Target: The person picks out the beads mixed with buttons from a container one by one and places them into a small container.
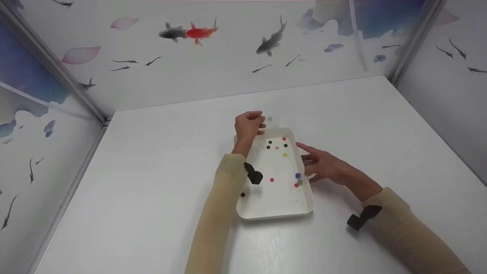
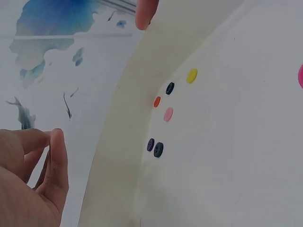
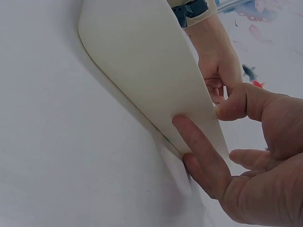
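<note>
White desk (image 1: 152, 182), walled on three sides by panels printed with fish. One white shallow tray (image 1: 272, 207) lies flat on it, near the middle, long side running away from the person.

Right hand (image 1: 323, 164) rests against the tray's right outer wall, fingers (image 3: 201, 151) straight and flat along it, thumb at the rim; released rather than clenched, apparently steadying the tray from that side.

Left hand (image 1: 249, 125) is at the tray's far left corner, fingers curled in a pinch just beyond the rim. Whether anything sits between the fingertips cannot be told.

Buttons (image 1: 284, 154) lie loose on the tray floor, well apart: about ten countable from the head view, among them black, pink, red, yellow, blue and green. One dark button (image 1: 242, 195) lies on the desk just left of the tray.
</note>
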`<state>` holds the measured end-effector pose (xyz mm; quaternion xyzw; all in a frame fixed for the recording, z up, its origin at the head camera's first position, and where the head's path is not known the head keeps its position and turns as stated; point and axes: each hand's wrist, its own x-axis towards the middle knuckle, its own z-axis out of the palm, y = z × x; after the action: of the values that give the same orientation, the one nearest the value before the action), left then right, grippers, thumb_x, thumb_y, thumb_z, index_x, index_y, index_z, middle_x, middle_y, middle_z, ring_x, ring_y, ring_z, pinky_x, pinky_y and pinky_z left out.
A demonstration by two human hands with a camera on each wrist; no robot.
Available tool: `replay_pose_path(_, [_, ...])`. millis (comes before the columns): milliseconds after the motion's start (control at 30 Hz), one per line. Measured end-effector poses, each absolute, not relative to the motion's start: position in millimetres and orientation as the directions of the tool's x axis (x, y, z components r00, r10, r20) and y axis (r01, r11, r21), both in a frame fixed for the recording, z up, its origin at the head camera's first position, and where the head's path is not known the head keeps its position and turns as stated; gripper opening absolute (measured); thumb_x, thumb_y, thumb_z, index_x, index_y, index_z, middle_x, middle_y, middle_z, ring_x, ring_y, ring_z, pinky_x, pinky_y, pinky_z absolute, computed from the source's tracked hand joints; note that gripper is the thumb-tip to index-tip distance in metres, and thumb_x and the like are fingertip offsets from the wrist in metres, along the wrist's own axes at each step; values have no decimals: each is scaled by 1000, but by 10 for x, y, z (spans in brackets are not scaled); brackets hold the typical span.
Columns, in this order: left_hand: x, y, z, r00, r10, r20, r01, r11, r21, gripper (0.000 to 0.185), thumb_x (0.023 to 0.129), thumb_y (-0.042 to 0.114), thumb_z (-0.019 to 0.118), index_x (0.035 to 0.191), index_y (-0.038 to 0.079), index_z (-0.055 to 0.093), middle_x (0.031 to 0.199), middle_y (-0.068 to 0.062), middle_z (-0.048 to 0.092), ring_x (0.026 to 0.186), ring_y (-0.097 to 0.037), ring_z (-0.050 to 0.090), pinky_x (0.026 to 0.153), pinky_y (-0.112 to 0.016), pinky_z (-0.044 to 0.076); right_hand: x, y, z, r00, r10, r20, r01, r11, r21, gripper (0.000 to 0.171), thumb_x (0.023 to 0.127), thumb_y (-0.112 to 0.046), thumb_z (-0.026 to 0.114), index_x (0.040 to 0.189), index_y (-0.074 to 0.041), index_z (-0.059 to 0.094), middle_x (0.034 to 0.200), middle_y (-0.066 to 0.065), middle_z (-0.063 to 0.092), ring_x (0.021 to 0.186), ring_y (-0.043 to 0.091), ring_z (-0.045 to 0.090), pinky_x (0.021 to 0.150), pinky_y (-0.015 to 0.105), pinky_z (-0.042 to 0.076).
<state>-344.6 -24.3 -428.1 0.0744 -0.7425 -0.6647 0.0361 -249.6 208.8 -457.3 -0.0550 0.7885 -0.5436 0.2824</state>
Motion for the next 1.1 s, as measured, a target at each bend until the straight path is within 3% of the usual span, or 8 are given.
replay_pose_path(333, [-3378,-243,-4308,-992,-100,-71,-80,97,992,23,95,13,68,117,8,72,106,-8,73,76,-12,71,63,-22,61,-2498,2086,-4570,-833,-390,-393,215,426,-879,95,83,-3,62,161,-32,16,158,18,39,133,33,55,89,41,61])
replay_pose_path(667, [-3216,-146,-4250,-995,84,-61,-52,114,992,24,95,17,69,118,9,71,106,-8,73,77,-13,71,66,-25,62,-2499,2101,-4569,-839,-382,-389,213,427,-879,94,85,-4,64,160,-37,18,159,15,39,133,33,55,91,42,61])
replay_pose_path(1100, [-2980,-48,-4245,-949,301,-90,-25,213,977,25,93,21,72,116,9,74,107,-6,75,78,-14,72,67,-29,63,-2502,2095,-4558,-829,-403,-387,203,429,-880,96,84,-4,64,162,-33,15,160,18,37,137,35,52,91,43,61])
